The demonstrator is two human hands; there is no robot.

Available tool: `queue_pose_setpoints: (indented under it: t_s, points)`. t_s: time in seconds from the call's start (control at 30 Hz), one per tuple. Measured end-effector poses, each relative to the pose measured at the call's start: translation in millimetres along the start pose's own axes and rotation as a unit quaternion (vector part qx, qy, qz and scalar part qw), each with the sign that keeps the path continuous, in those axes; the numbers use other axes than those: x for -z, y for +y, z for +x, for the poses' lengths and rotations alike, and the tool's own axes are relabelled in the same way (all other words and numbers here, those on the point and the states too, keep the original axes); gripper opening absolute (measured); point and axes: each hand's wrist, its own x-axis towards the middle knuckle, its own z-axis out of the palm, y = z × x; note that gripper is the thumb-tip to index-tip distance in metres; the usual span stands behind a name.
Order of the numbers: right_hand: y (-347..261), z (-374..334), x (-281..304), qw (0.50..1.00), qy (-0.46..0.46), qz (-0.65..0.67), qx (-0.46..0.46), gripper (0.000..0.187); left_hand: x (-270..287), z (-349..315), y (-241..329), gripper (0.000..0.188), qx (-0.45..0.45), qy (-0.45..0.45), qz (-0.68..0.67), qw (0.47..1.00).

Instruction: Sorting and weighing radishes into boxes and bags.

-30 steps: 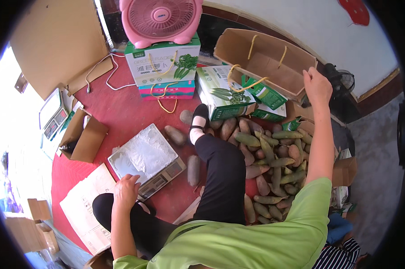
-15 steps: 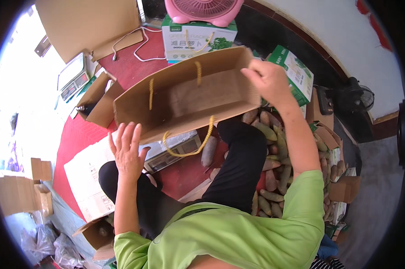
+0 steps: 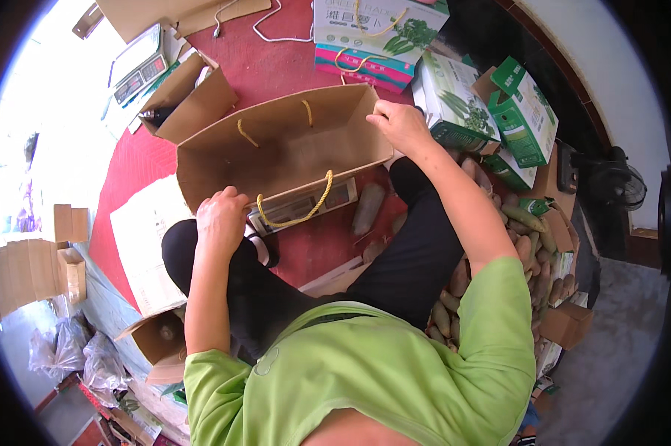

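Observation:
An open-topped brown cardboard gift box with yellow rope handles stands in front of me, and its inside looks bare. My left hand has its fingers bent over the rim at the near left corner. At the right end, my right hand pinches the top edge. Below the box's near side shows part of a flat, silver-grey device, mostly hidden. One long, dull green radish lies on the red floor covering beside my right leg.
Many radishes are heaped on my right. Green-and-white cartons stand at the far right, near a black fan. A digital scale and a smaller brown box sit at the far left. Flattened white cardboard lies left.
The box has come lower and its opening now faces up more. My left hand, spread flat before, has closed on the near left rim. My right hand still holds the right end.

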Motion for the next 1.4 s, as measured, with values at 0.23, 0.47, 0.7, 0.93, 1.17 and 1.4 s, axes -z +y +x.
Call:
queue_pose_setpoints:
  t_s: [0.23,0.47,0.7,0.93,1.17,1.4]
  points:
    - [24,-4,-25,0.999,-0.025,0.022,-0.023,0.023,1,13,14,0.016,-0.005,0.000,-0.096,0.995]
    - [22,-8,-25,0.999,-0.024,0.035,-0.020,0.019,-9,24,15,0.018,0.035,0.055,-0.309,0.949]
    - [29,-11,-24,0.997,-0.043,0.065,-0.019,0.020,-9,32,14,0.033,0.212,0.085,-0.140,0.963]
    - [49,-2,-8,0.979,-0.057,0.194,0.006,0.032,-8,31,18,0.035,0.125,0.054,-0.213,0.968]
    - [91,-46,67,0.977,0.021,0.195,-0.082,0.031,-1,28,29,0.032,0.062,-0.032,-0.257,0.964]
    - [214,-212,21,0.962,0.014,0.007,-0.272,0.025,-7,27,30,0.029,0.015,-0.085,-0.153,0.984]
